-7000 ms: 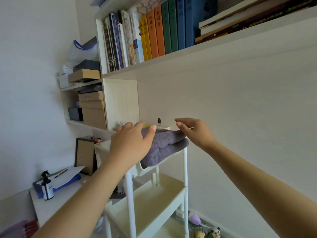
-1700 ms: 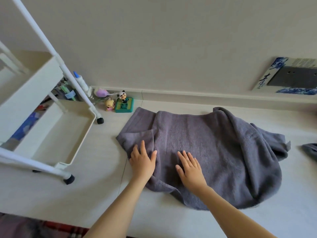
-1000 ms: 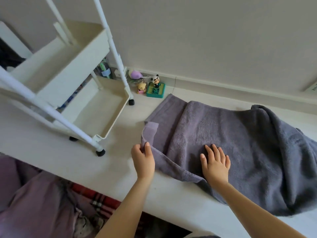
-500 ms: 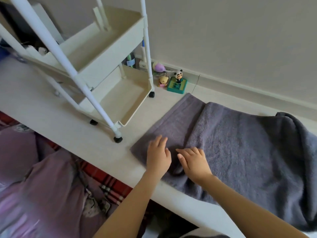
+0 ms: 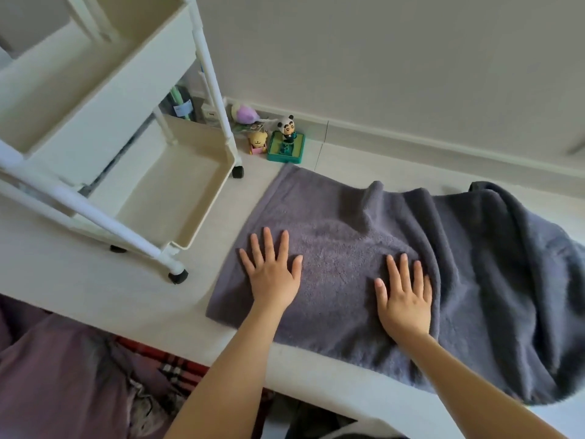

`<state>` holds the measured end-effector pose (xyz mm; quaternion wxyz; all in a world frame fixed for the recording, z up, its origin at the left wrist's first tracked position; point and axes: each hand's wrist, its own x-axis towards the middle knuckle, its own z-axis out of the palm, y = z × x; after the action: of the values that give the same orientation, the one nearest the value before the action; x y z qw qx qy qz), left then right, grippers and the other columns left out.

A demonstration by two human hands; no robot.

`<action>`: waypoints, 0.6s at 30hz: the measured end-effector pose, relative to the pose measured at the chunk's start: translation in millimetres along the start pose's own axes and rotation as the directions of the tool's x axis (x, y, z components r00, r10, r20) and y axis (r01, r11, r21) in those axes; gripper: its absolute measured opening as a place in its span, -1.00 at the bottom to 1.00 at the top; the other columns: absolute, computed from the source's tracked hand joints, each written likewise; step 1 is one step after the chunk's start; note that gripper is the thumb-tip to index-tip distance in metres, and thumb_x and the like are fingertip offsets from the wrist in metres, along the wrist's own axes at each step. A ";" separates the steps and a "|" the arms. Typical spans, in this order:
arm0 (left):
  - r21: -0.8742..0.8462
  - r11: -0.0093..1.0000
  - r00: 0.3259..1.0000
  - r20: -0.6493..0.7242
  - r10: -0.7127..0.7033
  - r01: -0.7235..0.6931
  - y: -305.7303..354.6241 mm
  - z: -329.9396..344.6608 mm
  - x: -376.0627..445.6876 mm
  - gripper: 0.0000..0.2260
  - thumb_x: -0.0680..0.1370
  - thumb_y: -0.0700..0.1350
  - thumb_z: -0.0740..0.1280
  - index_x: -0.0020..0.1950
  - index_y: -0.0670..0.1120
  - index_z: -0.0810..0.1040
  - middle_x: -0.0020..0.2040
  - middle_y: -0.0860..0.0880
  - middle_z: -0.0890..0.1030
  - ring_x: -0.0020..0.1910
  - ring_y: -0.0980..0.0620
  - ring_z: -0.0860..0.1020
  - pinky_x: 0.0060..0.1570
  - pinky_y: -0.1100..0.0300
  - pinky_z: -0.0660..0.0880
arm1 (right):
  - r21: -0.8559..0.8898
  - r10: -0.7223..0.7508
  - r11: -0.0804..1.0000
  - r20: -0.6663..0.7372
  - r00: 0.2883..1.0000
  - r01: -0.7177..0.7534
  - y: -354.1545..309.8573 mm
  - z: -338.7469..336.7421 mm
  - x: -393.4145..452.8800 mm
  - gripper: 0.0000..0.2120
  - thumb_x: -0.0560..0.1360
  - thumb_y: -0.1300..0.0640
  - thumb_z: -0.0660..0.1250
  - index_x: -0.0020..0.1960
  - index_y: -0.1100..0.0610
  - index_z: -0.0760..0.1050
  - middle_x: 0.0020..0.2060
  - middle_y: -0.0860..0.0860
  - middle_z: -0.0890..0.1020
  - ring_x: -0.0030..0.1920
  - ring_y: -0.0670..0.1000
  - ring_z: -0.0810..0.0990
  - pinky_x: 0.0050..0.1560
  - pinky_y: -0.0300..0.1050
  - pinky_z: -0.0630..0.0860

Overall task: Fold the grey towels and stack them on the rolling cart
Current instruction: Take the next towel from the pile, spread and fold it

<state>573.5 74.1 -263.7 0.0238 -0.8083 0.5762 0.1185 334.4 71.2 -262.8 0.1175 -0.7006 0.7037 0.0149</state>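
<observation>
A: Left hand point(image 5: 273, 277) and right hand point(image 5: 403, 299), both spread flat, press the thick grey terry towel point(image 5: 364, 258) lying on the pale bench point(image 5: 95, 280).

B: Soft, floppy; likely best pinched at its corners. The white rolling cart point(image 5: 177, 191) stands just beyond.

Home, prob. a bedroom or study corner: pale table point(image 5: 95, 280) set against a plain wall w/ small toy figures, incl. a panda figurine point(image 5: 286, 125), a white rolling cart point(image 5: 177, 198) w/ plastic trays, grey towel point(image 5: 411, 264) spread out, purple bedding & plaid fabric point(image 5: 63, 384) below the table edge.
</observation>
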 end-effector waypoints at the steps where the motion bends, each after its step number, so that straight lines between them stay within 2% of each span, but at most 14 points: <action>1: -0.006 0.999 0.999 0.018 -0.036 0.036 -0.3 -1.9 -2.3 -0.43 0.59 0.24 -0.12 0.54 0.09 -0.20 0.56 -0.12 -0.20 0.51 -0.21 -0.23 0.40 -0.27 -0.29 | -0.013 -0.005 1.000 0.002 1.000 0.005 -2.2 -0.3 -2.3 -0.28 0.47 -0.29 -0.33 0.53 -0.01 0.03 0.53 0.03 0.03 0.53 0.12 -0.05 0.47 0.01 -0.22; 4: -0.074 0.991 0.993 0.041 -0.106 0.109 8.2 -6.0 -5.5 -0.40 0.59 0.21 -0.06 0.56 -0.01 -0.12 0.55 -0.19 -0.19 0.51 -0.21 -0.23 0.40 -0.28 -0.29 | -0.004 -0.037 0.999 -0.007 0.999 0.037 -19.3 -1.8 -14.7 -0.30 0.55 -0.27 -0.26 0.44 0.09 0.31 0.41 0.18 0.35 0.41 0.24 0.30 0.38 0.10 0.03; 6: -0.124 0.991 0.998 -0.036 -0.051 0.046 13.7 -7.8 -6.0 -0.36 0.55 0.19 -0.07 0.55 -0.11 0.03 0.55 -0.22 -0.09 0.53 -0.22 -0.14 0.42 -0.24 -0.24 | 0.002 -0.066 0.998 -0.022 0.998 0.066 -29.9 -1.8 -20.3 -0.32 0.57 -0.25 -0.23 0.38 0.11 0.39 0.32 0.23 0.45 0.32 0.27 0.42 0.32 0.11 0.13; 7: -0.135 0.991 0.998 -0.068 0.007 -0.016 15.1 -8.1 -5.3 -0.34 0.53 0.19 -0.10 0.55 -0.12 0.06 0.55 -0.22 -0.06 0.53 -0.22 -0.10 0.43 -0.23 -0.21 | 0.006 -0.074 0.997 -0.018 0.997 0.074 -33.5 -2.5 -21.1 -0.33 0.58 -0.24 -0.23 0.37 0.12 0.39 0.32 0.24 0.44 0.32 0.27 0.41 0.33 0.11 0.12; 9: -0.084 0.992 0.994 -0.052 0.094 -0.098 13.2 -4.9 -6.4 -0.34 0.51 0.24 -0.16 0.56 -0.02 -0.04 0.56 -0.16 -0.10 0.53 -0.22 -0.14 0.40 -0.24 -0.28 | 0.013 -0.062 0.998 -0.010 0.998 0.062 -38.4 0.1 -20.5 -0.31 0.57 -0.25 -0.24 0.41 0.13 0.35 0.37 0.26 0.38 0.38 0.28 0.34 0.39 0.11 0.03; 12: 0.011 0.999 0.999 0.010 0.039 -0.039 6.8 0.7 -8.5 -0.38 0.57 0.27 -0.14 0.54 0.05 -0.22 0.55 -0.12 -0.23 0.51 -0.20 -0.26 0.35 -0.27 -0.36 | -0.017 -0.033 0.999 0.070 0.997 0.034 -48.1 9.2 -20.2 -0.25 0.53 -0.30 -0.32 0.49 0.12 0.16 0.45 0.26 0.23 0.46 0.27 0.16 0.43 0.10 -0.19; 15: 0.015 1.000 0.999 0.041 -0.004 0.004 0.0 -5.4 -1.3 -0.39 0.59 0.22 -0.09 0.54 0.04 -0.24 0.55 -0.13 -0.25 0.51 -0.19 -0.28 0.40 -0.28 -0.31 | -0.034 -0.102 0.994 0.067 0.993 0.105 -60.9 10.1 -19.0 -0.12 0.38 -0.37 -0.57 0.54 0.06 -0.10 0.52 0.20 -0.03 0.52 0.21 -0.08 0.42 0.08 -0.30; 17: 0.017 1.000 0.997 0.079 -0.013 0.011 -5.0 -12.4 7.9 -0.40 0.60 0.15 -0.05 0.55 0.02 -0.21 0.55 -0.14 -0.25 0.51 -0.17 -0.27 0.40 -0.27 -0.31 | -0.004 -0.152 0.988 0.068 0.986 0.153 -61.5 3.8 -15.6 -0.07 0.30 -0.37 -0.64 0.54 0.00 -0.15 0.53 0.13 -0.10 0.52 0.16 -0.10 0.45 0.07 -0.18; 18: 0.007 1.000 0.997 0.082 -0.009 0.008 -4.9 -16.1 10.7 -0.40 0.60 0.10 -0.02 0.56 -0.01 -0.20 0.55 -0.16 -0.24 0.51 -0.16 -0.27 0.40 -0.25 -0.31 | 0.017 -0.156 0.988 0.033 0.987 0.156 -60.0 -2.2 -13.6 -0.12 0.36 -0.37 -0.56 0.54 -0.02 -0.06 0.53 0.12 -0.02 0.51 0.15 0.01 0.44 0.08 -0.04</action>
<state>584.0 63.1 -250.9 0.0507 -0.8052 0.5717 0.1494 393.3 83.1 -249.5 0.1354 -0.7523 0.6446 0.0126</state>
